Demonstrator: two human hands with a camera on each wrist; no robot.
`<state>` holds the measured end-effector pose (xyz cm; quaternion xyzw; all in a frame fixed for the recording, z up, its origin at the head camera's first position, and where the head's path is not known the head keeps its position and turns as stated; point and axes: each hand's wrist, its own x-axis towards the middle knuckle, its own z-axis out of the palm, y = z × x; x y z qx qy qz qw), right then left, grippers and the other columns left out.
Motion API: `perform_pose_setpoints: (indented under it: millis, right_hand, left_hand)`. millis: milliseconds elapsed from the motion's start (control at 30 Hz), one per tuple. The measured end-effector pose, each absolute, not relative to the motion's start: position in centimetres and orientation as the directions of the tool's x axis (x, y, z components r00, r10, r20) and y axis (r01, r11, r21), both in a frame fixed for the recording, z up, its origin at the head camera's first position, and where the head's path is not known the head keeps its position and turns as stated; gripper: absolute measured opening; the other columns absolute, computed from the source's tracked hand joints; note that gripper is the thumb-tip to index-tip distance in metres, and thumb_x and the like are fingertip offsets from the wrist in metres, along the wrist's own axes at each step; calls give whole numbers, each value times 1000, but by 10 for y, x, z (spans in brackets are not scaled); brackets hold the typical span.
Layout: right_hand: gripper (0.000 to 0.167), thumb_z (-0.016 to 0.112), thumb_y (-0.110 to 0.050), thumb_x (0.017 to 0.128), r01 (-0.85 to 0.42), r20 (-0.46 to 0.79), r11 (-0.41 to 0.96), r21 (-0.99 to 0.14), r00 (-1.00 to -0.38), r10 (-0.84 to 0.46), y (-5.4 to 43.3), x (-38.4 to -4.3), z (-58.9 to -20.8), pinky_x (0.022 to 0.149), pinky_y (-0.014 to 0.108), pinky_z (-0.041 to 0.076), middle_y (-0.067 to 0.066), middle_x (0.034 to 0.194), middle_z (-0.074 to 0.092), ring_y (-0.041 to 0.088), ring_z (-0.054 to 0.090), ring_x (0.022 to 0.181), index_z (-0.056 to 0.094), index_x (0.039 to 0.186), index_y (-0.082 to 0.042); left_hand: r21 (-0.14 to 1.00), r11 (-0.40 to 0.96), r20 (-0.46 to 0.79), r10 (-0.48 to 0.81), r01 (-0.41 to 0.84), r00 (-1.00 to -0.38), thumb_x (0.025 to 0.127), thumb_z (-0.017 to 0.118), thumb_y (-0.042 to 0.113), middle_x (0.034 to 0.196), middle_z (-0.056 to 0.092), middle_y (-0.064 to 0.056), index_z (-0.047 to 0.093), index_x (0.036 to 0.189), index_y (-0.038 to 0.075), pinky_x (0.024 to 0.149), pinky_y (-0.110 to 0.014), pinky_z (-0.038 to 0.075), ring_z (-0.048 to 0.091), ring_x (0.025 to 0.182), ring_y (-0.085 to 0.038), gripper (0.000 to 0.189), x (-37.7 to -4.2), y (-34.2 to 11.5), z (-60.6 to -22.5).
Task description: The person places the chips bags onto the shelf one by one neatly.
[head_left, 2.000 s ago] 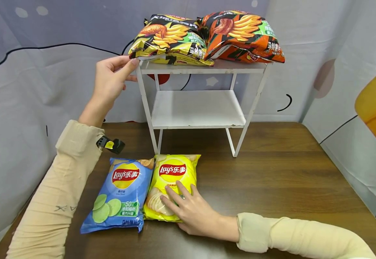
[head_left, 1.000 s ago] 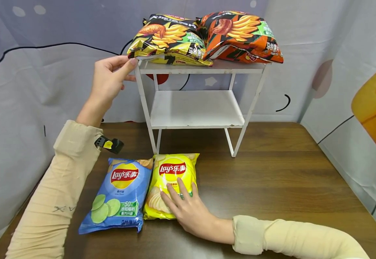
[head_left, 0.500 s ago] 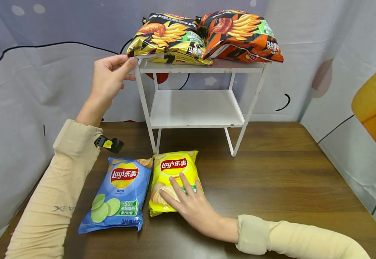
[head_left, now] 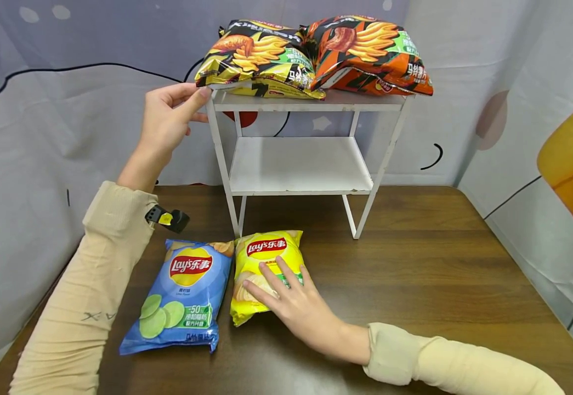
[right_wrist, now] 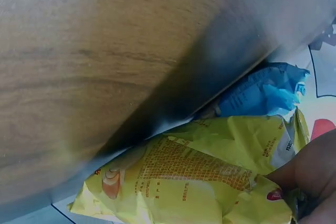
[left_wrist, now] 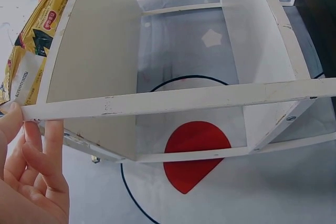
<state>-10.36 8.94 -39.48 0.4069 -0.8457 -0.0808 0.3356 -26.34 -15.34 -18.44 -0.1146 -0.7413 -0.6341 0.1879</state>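
Observation:
At the upper left, my left hand [head_left: 170, 115] pinches the top left corner of a white two-tier metal shelf [head_left: 301, 192], thumb above and fingers below. My right hand [head_left: 308, 312] holds the lower part of a yellow bag of potato chips [head_left: 268, 247], fingers spread over its front. In the right wrist view the thumb presses the printed back of the yellow bag [right_wrist: 194, 171], whose lower end is tilted up off the table. A blue bag of potato chips [head_left: 187, 296] lies flat just left of it.
On the shelf's top tier lie a black-and-gold chip bag [head_left: 256, 52] and an orange chip bag [head_left: 365, 55], side by side. The shelf stands on a brown wooden table [head_left: 439, 274]. Printed cloth [head_left: 69, 137] hangs behind and along the sides.
The right hand has taken hold of the yellow bag; its lower end has lifted and shifted slightly right, opening a gap from the blue bag. The left hand stays on the shelf corner.

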Motion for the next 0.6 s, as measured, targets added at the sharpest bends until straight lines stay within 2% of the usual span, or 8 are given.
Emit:
perform_pose_setpoints:
  millis: [67,167,267,300,400,500,533,600]
  right_hand:
    - [63,67,-7,85,-638,511,656,403,-437,-740,91,-103,-393,89,54,52,7,139,54,38,53,126,48,140,-28]
    - [51,50,-3,94,-640,534,649,411,-409,-740,93,-102,-389,86,54,53,7,138,55,38,53,125,49,139,-28]
    - [49,36,-3,99,-638,553,644,422,-382,-741,96,-100,-384,85,53,54,7,138,55,38,54,124,50,139,-27]
    - [48,35,-4,99,-640,557,642,423,-375,-741,97,-99,-382,85,54,54,7,139,54,38,54,124,50,139,-27]
    - [48,45,-6,97,-648,548,642,410,-388,-741,100,-94,-374,86,54,53,6,141,53,38,53,125,49,140,-27]
    - [57,64,-10,88,-648,529,646,402,-411,-742,103,-90,-366,88,54,52,5,143,51,38,52,127,48,141,-27]
    - [59,66,-11,87,-648,524,647,401,-417,-742,104,-88,-363,89,54,52,5,143,50,38,51,128,47,141,-28]
    - [54,61,-10,91,-651,533,645,401,-407,-742,106,-86,-359,88,54,52,5,143,51,38,51,127,48,141,-27]
  left_hand:
    - [896,172,425,-68,409,-902,88,70,26,81,67,14,72,102,10,43,-16,32,66,59,0,21,-264,-153,-185]
    - [896,171,425,-68,409,-903,88,70,26,81,67,14,72,102,10,43,-16,32,66,59,0,21,-264,-154,-185]
    - [897,166,424,-67,409,-903,88,70,25,81,67,14,72,102,10,42,-16,32,66,59,0,21,-264,-154,-185]
    - [898,167,423,-67,408,-903,88,70,26,81,67,14,72,102,10,42,-16,32,66,59,0,21,-264,-154,-185]
    - [899,168,421,-66,406,-905,88,71,26,81,67,14,72,102,10,43,-16,32,66,59,-1,21,-265,-154,-185]
    - [900,170,417,-67,402,-906,88,71,26,81,68,14,73,102,10,43,-16,32,66,59,-1,21,-265,-154,-185]
    - [901,168,416,-66,400,-907,88,71,26,81,68,14,73,102,10,43,-16,32,66,59,-1,21,-265,-154,-185]
    - [903,167,411,-67,396,-909,88,71,26,81,68,14,73,102,11,43,-16,32,66,60,-2,21,-265,-154,-185]
